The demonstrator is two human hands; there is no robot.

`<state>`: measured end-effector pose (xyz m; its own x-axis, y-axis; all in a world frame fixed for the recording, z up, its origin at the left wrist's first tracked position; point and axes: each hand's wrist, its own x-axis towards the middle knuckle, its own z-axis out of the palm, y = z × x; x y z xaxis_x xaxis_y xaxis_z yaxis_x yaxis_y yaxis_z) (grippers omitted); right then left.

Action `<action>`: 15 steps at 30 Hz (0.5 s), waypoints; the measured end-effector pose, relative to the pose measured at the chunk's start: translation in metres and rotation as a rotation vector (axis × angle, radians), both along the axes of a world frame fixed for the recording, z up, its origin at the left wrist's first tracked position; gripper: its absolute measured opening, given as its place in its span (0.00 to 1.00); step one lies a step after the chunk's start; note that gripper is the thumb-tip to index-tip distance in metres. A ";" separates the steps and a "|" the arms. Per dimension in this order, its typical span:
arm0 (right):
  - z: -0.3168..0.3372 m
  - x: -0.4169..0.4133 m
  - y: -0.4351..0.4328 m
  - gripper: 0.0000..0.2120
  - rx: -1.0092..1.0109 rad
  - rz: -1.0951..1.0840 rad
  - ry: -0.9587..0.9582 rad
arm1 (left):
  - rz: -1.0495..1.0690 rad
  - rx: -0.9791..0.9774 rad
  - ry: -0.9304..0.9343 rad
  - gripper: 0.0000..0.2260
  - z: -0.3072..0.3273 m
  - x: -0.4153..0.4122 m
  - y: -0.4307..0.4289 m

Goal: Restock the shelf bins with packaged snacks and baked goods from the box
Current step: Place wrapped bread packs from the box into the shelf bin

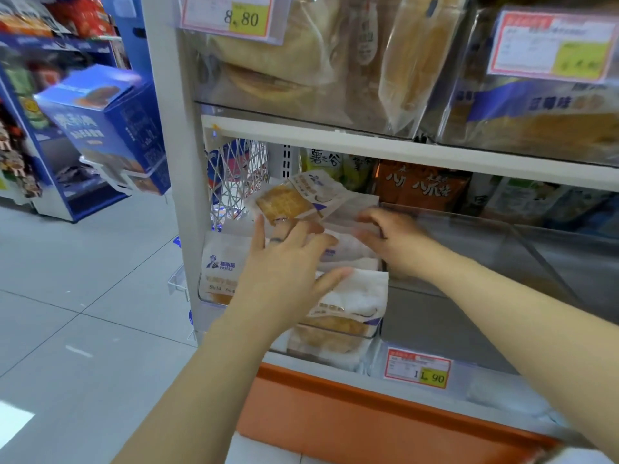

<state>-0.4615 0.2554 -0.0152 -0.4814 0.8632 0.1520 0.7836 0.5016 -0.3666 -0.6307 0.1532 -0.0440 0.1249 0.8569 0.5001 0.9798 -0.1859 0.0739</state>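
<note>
Several white bread packages (348,298) stand packed in a clear plastic shelf bin (335,333) on the middle shelf. One package with a golden pastry (291,200) lies tilted on top at the back. My left hand (288,262) reaches over the packs with fingers spread and fairly straight, touching their tops. My right hand (392,239) rests on the right side of the packs, fingers bent down onto the white wrapping. The box is not in view.
A clear bin (502,249) to the right stands beside the packs. Above, bins hold bagged bread (412,58) behind price tags (231,15). Snack bags (418,185) line the shelf's back. A blue display stand (110,128) is on the tiled floor at left.
</note>
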 end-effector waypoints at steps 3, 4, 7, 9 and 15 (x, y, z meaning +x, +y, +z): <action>-0.009 0.000 0.029 0.22 -0.065 -0.079 0.034 | 0.002 -0.140 0.066 0.36 0.001 0.006 0.014; -0.010 -0.001 0.037 0.23 -0.088 -0.091 0.018 | 0.000 -0.174 0.074 0.38 -0.002 0.007 0.018; -0.009 -0.004 0.054 0.27 -0.070 -0.107 -0.178 | -0.015 -0.297 0.077 0.39 -0.004 0.003 0.031; -0.005 -0.008 0.059 0.21 -0.067 -0.090 -0.292 | -0.028 -0.420 0.089 0.43 0.001 0.000 0.037; -0.001 -0.008 0.039 0.13 -0.074 0.075 -0.190 | -0.110 -0.553 0.122 0.48 0.005 -0.008 0.033</action>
<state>-0.4695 0.2941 -0.0160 -0.5589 0.8292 -0.0097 0.8034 0.5385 -0.2541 -0.6391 0.1863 -0.0386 0.2564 0.9656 -0.0421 0.9645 -0.2528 0.0766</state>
